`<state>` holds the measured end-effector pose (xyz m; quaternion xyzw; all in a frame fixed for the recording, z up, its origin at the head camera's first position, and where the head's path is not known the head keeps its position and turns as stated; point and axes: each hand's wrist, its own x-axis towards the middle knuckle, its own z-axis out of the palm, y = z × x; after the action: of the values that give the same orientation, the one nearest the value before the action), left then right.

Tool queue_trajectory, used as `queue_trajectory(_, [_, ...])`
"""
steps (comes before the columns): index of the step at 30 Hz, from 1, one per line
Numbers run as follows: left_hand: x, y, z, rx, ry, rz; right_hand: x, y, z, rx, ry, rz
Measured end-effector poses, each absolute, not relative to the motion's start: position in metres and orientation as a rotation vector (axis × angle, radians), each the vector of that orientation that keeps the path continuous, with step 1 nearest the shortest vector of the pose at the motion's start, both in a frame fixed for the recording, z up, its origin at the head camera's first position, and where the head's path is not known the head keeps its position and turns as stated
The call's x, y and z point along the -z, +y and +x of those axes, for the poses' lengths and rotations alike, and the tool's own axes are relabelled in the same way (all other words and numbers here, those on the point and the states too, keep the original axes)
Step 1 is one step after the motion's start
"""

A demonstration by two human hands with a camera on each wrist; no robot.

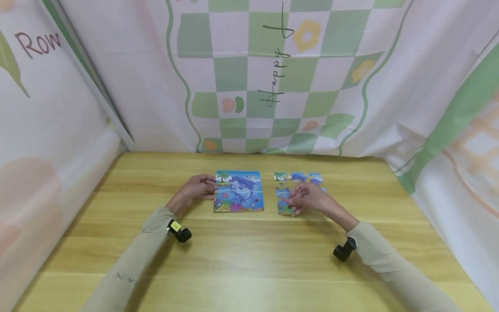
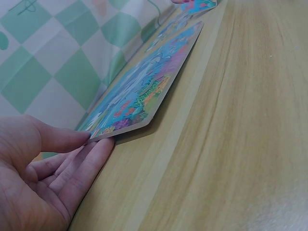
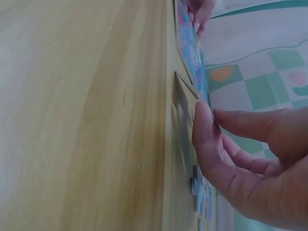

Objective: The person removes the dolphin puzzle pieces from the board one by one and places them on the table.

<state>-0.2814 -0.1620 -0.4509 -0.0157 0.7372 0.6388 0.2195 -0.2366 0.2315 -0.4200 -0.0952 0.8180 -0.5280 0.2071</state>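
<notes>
A square dolphin picture board (image 1: 239, 197) lies left of the middle, its near edge slightly raised over a shadow in the left wrist view. My left hand (image 1: 196, 188) grips its left edge, thumb (image 2: 67, 141) on top and fingers beneath. To the right, jigsaw pieces (image 1: 299, 177) with a similar dolphin and palm picture lie in a loose square with gaps. Over them, my right hand (image 1: 309, 197) pinches a jigsaw piece (image 3: 186, 84) between thumb and fingertips. That piece is tilted up from the table. The right hand hides some of the other pieces.
A wood-grain table (image 1: 241, 264) carries everything. Behind it hangs a checkered green and white cloth (image 1: 269, 73), with more printed cloth at both sides. Each wrist wears a small black camera (image 1: 181, 234).
</notes>
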Motion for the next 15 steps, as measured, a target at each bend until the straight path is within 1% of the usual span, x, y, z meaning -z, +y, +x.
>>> queue_trajectory(9, [0.4531, -0.1622, -0.2820, -1.780, 2.026, -0.052, 0.4228, 0.2277, -0.2340, 1.333, 2.477, -0.264])
queue_trajectory(15, [0.4544, -0.1599, -0.2854, -1.797, 2.017, -0.082, 0.4235, 0.2281, -0.2337, 1.269, 2.558, -0.311])
